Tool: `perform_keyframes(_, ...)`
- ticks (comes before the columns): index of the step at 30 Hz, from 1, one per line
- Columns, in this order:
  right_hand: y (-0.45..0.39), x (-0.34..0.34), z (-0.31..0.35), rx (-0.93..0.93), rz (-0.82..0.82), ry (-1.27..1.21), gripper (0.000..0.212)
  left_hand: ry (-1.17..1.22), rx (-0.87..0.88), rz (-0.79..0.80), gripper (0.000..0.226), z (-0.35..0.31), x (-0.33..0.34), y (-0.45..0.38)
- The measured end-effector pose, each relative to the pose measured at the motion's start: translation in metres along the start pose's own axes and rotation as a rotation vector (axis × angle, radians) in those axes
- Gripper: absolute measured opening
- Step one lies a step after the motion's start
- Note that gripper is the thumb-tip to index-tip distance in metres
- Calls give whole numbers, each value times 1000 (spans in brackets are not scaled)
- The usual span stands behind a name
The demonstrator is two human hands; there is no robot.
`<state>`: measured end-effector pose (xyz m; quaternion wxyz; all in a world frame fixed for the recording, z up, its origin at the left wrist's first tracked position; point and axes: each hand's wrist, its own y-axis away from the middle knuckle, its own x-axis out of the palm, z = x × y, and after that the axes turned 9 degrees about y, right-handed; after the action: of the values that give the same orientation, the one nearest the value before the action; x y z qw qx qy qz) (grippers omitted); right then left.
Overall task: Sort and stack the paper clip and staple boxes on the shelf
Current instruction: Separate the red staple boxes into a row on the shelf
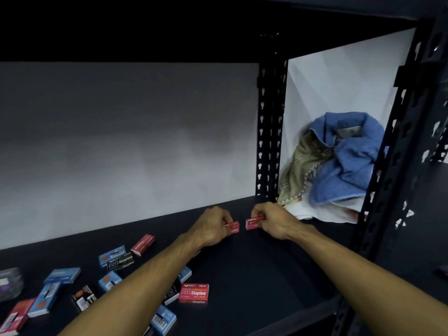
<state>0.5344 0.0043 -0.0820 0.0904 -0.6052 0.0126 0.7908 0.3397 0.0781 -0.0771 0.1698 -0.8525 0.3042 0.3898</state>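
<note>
Holding one small red staple box in each hand, the person has both arms stretched out over the dark shelf [254, 263]. The left hand [212, 229] has its fingers curled round a red staple box [234, 227], which sits on the shelf with the word "Staples" showing. The right hand [271, 223] pinches a second red box [252, 223], and that one looks tipped up on its long edge. The two boxes are just beside each other with a small gap, not touching.

Taking that gripped pair as the landmark: everything else loose is nearer the camera and off to the left of it. Closest in that direction is another red box [143, 244] lying at an angle, then a blue box [112, 255] with a black staples box [120, 262] partly on top of it. Directly nearer the camera than the pair sits a flat red "Staples" box [194, 293], label up. Further left there's a scatter of blue ones, like this one [62, 275], plus a black box [83, 298] and a red box [17, 316] by the front edge.

To the right of the pair, past the black perforated upright [269, 132], a blue towel [344, 156] is bunched with a tan cloth [300, 170] on white sheeting.
</note>
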Motion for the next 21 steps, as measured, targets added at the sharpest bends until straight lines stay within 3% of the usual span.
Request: perform_keyframes(21,-8,8,-1,-29,-29,5,30,6,-12,-6,20,5,6,-8)
